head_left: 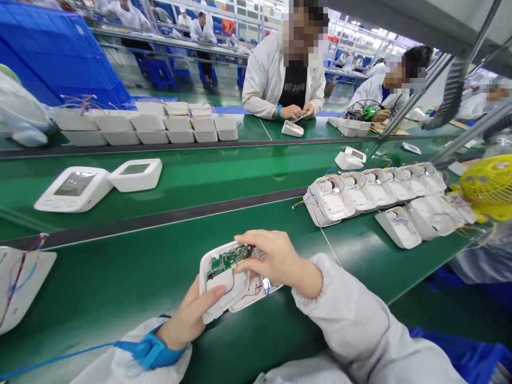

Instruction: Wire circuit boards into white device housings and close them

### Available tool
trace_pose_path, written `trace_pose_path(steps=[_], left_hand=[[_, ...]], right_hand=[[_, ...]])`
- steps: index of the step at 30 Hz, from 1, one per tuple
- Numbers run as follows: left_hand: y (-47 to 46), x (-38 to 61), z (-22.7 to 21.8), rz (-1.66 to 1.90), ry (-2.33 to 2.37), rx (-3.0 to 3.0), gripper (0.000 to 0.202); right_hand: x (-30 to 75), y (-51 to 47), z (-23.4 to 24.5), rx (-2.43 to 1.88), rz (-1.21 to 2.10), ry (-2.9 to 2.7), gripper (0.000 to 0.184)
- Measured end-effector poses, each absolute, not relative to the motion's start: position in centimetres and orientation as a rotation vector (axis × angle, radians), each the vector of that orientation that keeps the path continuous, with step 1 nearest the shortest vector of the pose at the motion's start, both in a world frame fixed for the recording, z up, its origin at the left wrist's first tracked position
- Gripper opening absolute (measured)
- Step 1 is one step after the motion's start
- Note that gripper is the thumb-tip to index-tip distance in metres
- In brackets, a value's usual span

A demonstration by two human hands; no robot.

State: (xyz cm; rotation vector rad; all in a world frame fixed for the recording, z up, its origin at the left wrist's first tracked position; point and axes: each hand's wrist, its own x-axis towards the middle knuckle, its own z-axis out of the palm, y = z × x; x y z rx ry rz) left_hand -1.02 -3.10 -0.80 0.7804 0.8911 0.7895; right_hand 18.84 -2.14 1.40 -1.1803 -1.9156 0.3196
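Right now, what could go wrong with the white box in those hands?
The right hand pinches the green circuit board; pushing hard might bend it. Thin wires loop loose beside it and could snag or tear off. The left hand grips only one end of the white casing, so it might slip.

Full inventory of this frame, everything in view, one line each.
housing: 1, white, open, near bench centre, in both hands
board: 1, green, inside housing
finished units: 2, white, belt left
open housings: about a dozen, white, wired, bench right
stacked shells: many, white, far side left
wired shell: 1, white, left edge
fan: 1, yellow, right edge
crates: several, blue, top left
co-workers: 2 near, white coats, across belt; more behind
strap: 1, blue, left wrist
left hand: grips housing's lower left
right hand: grips housing's right end, fingertips by board
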Motion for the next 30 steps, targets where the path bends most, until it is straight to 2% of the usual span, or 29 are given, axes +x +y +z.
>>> trace_pose_path(steps=[10,15,18,22,26,28,30], left_hand=[[-2.9,-0.9,-0.3,0.767,0.899,0.793,0.076],[-2.3,-1.4,-1.6,0.822,0.911,0.869,0.076],[-0.8,-2.2,-1.7,0.911,0.876,1.064,0.077],[1.3,-3.2,-0.6,1.072,0.914,1.402,0.076],[1.6,-2.7,-0.9,0.858,0.935,1.803,0.076],[1.2,-1.9,-1.4,0.727,0.902,1.948,0.076],[0.7,-1.3,-1.6,0.696,0.917,2.017,0.072]], right_hand=[[18.9,-2.3,1.3,-1.209,0.357,-1.911,0.043],[18.8,-2.0,1.7,-1.240,0.589,-1.822,0.056],[18.9,-1.9,1.9,-1.280,0.652,-1.773,0.041],[18.7,-2.2,1.9,-1.114,0.317,-1.988,0.004],[17.9,-2.8,2.0,-0.919,-0.144,-2.393,0.022],[17.8,-2.9,2.2,-0.875,-0.235,-2.520,0.024],[18.4,-2.7,2.5,-0.913,-0.204,-2.515,0.019]])
